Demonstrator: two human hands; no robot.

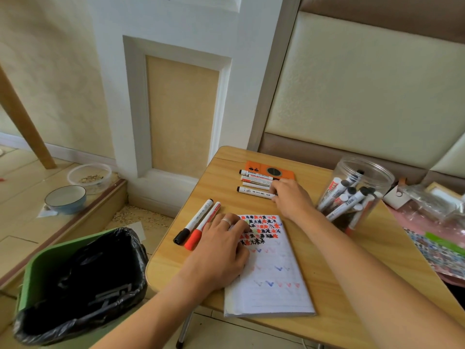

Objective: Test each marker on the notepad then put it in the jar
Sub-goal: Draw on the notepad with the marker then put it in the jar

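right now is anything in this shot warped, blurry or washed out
Head view: the wide lens bends straight lines, so the table edges and wall panels lean and curve. Light is soft and even, with faint shadows under the left hand and right hand. The jar shows mild glare on its clear wall. The notepad lower marks look pale and slightly soft.

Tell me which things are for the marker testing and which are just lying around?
For the job: notepad, jar, row of markers, black and red markers.
Just lying about: green bin, blue bowl, orange case.
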